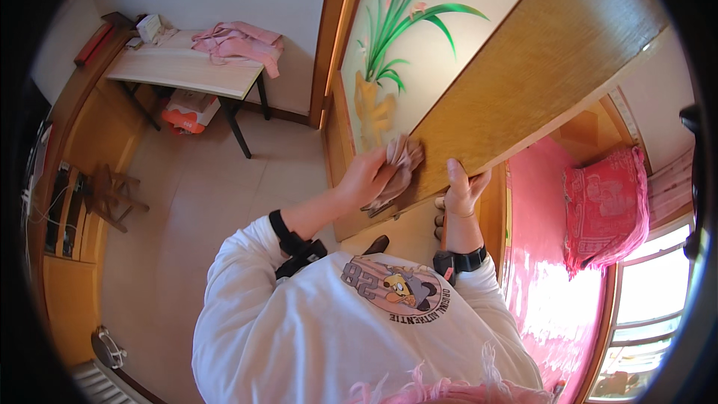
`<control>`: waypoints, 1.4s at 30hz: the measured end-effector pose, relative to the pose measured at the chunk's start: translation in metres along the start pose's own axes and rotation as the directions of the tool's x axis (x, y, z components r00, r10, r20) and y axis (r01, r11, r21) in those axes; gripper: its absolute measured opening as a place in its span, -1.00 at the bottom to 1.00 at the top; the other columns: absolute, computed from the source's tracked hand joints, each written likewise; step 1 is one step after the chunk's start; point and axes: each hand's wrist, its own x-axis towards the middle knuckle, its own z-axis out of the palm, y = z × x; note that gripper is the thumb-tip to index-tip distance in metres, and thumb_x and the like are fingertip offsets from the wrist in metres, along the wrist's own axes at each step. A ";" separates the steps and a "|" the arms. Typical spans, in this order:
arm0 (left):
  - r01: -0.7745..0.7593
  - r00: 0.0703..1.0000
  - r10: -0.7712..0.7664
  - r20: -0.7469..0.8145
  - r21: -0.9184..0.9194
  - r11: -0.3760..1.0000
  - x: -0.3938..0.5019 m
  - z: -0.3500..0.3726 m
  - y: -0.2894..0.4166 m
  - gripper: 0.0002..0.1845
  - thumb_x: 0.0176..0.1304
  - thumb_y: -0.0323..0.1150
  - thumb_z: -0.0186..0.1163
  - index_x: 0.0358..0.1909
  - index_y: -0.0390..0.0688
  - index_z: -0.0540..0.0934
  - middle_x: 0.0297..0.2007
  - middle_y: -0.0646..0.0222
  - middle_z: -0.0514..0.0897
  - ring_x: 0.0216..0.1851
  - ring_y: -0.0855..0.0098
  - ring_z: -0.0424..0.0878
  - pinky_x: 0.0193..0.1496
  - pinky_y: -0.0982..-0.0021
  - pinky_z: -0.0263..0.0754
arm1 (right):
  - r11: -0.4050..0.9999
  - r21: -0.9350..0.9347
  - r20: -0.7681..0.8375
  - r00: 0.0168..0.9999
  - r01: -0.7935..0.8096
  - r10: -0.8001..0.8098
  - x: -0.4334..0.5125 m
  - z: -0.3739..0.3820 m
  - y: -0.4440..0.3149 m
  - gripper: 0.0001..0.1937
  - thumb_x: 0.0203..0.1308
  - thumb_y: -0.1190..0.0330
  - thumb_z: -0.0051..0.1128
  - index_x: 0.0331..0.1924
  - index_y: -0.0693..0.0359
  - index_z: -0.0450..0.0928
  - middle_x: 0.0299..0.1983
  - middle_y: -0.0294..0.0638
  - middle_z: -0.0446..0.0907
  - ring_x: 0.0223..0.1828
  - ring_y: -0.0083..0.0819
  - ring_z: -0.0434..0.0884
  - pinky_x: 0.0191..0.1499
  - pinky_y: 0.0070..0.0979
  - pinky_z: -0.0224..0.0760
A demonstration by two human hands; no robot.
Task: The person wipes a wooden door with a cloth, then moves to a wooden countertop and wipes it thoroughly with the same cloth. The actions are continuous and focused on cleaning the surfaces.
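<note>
In front of me rises a broad wooden board (516, 78), apparently part of a door, beside a pale panel (415, 39) painted with green leaves and a yellow vase. My left hand (364, 175) grips a crumpled pinkish-grey cloth (399, 168) that lies against the board's lower left part. Both the fingers and the cloth partly hide the surface behind. My right hand (465, 188) holds the board's right edge, its thumb on the broad face and its fingers behind, mostly out of sight. A small metal fitting (378, 210) shows just below the cloth.
At the left stand a pale table (179, 70) with pink clothing (238, 45) and a wooden stool (118, 193). To the right, a pink-covered bed (533, 247) carries a red patterned cloth (606, 207), near a bright window (650, 303). A dark shoe (377, 244) shows below my hands.
</note>
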 end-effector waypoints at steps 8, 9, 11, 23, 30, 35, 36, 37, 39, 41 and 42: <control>-0.596 0.725 0.646 -0.239 0.252 0.762 0.084 0.019 0.070 -0.45 0.13 -0.59 0.18 0.22 -0.18 0.42 0.29 -0.02 0.35 0.30 -0.08 0.33 0.33 0.13 0.25 | 0.999 -0.038 0.019 1.000 0.025 -0.024 0.002 -0.001 0.000 -0.43 0.03 0.41 0.25 0.17 0.36 0.36 0.05 -0.19 0.49 0.02 -0.44 0.47 0.12 -0.44 0.32; -0.543 0.754 0.607 -0.251 0.281 0.791 0.080 0.025 0.072 -0.39 0.12 -0.59 0.19 0.28 -0.17 0.38 0.35 -0.04 0.28 0.34 -0.12 0.27 0.36 0.11 0.22 | 0.997 -0.063 0.038 0.998 0.046 -0.044 0.003 -0.001 0.002 -0.41 0.03 0.41 0.24 0.20 0.38 0.34 0.10 -0.17 0.47 0.08 -0.40 0.46 0.19 -0.40 0.29; -0.558 0.772 0.594 -0.226 0.206 0.804 0.067 0.029 0.065 -0.31 0.11 -0.58 0.18 0.36 -0.13 0.31 0.38 -0.05 0.22 0.35 -0.15 0.24 0.36 0.11 0.22 | 0.998 -0.045 0.002 0.999 0.041 -0.041 0.002 -0.001 0.004 -0.42 0.04 0.42 0.22 0.19 0.41 0.35 0.10 -0.14 0.48 0.09 -0.39 0.48 0.20 -0.39 0.30; -0.313 0.950 0.313 0.023 0.149 0.938 -0.026 0.040 -0.037 -0.34 0.15 -0.66 0.13 0.35 -0.12 0.34 0.39 0.05 0.23 0.35 -0.06 0.29 0.36 0.19 0.26 | 0.998 0.015 -0.038 0.997 0.062 -0.061 -0.001 -0.003 0.011 -0.57 0.10 0.48 0.15 0.11 0.36 0.45 0.04 -0.14 0.52 0.02 -0.40 0.50 0.14 -0.39 0.34; 0.227 0.971 -0.204 0.122 -0.224 0.948 -0.016 0.006 -0.009 -0.47 0.14 -0.69 0.11 0.20 -0.17 0.49 0.27 0.12 0.44 0.25 0.06 0.44 0.26 0.26 0.36 | 0.999 0.017 0.013 0.999 0.035 -0.035 -0.002 -0.009 0.010 -0.52 0.07 0.49 0.21 0.13 0.35 0.41 0.03 -0.18 0.52 0.00 -0.43 0.50 0.11 -0.41 0.35; -0.415 0.899 0.407 -0.160 -0.019 0.910 0.025 0.015 0.022 -0.48 0.14 -0.66 0.14 0.19 -0.20 0.48 0.23 0.12 0.46 0.19 0.10 0.49 0.22 0.30 0.37 | 0.997 0.037 -0.045 0.997 0.065 -0.063 0.002 -0.005 0.011 -0.50 0.05 0.50 0.24 0.13 0.36 0.40 -0.03 -0.19 0.55 -0.06 -0.47 0.52 0.04 -0.46 0.39; -0.451 0.874 0.456 -0.167 0.068 0.890 0.027 0.021 0.021 -0.49 0.13 -0.64 0.16 0.19 -0.19 0.49 0.22 0.10 0.47 0.17 0.06 0.50 0.20 0.27 0.39 | 0.997 0.011 -0.044 0.996 0.075 -0.075 0.003 -0.004 0.010 -0.51 0.05 0.50 0.24 0.12 0.36 0.40 -0.04 -0.21 0.55 -0.08 -0.48 0.53 0.02 -0.47 0.39; -0.453 0.864 0.478 -0.159 0.167 0.876 0.026 0.026 0.018 -0.49 0.13 -0.63 0.17 0.18 -0.19 0.49 0.20 0.07 0.47 0.15 0.01 0.51 0.19 0.24 0.41 | 0.997 -0.013 -0.040 0.996 0.083 -0.083 0.004 -0.002 0.010 -0.52 0.06 0.50 0.23 0.12 0.35 0.40 -0.06 -0.22 0.55 -0.09 -0.49 0.53 0.00 -0.49 0.40; -0.441 0.877 0.457 -0.146 0.131 0.888 0.016 0.027 0.005 -0.51 0.19 -0.64 0.13 0.20 -0.21 0.47 0.19 0.16 0.51 0.15 0.17 0.53 0.22 0.30 0.37 | 0.998 -0.009 -0.030 0.998 0.055 -0.055 0.003 0.001 0.007 -0.54 0.07 0.51 0.22 0.11 0.34 0.39 -0.08 -0.25 0.55 -0.12 -0.52 0.52 -0.05 -0.51 0.40; -0.213 0.974 0.203 -0.100 -0.110 0.971 0.002 0.023 -0.010 -0.55 0.24 -0.64 0.10 0.20 -0.22 0.48 0.16 0.23 0.54 0.14 0.27 0.56 0.23 0.31 0.37 | 1.000 0.030 -0.016 1.000 -0.009 0.010 0.000 0.002 0.003 -0.56 0.09 0.53 0.20 0.09 0.33 0.39 -0.10 -0.28 0.54 -0.16 -0.55 0.52 -0.09 -0.54 0.41; 0.024 0.999 -0.031 -0.017 -0.316 0.948 -0.006 0.018 -0.015 -0.57 0.25 -0.63 0.09 0.17 -0.21 0.50 0.14 0.25 0.56 0.12 0.29 0.57 0.23 0.30 0.38 | 1.000 0.000 -0.019 1.000 0.019 -0.019 0.001 0.003 0.003 -0.57 0.10 0.55 0.17 0.10 0.31 0.37 -0.13 -0.29 0.54 -0.21 -0.59 0.51 -0.14 -0.58 0.41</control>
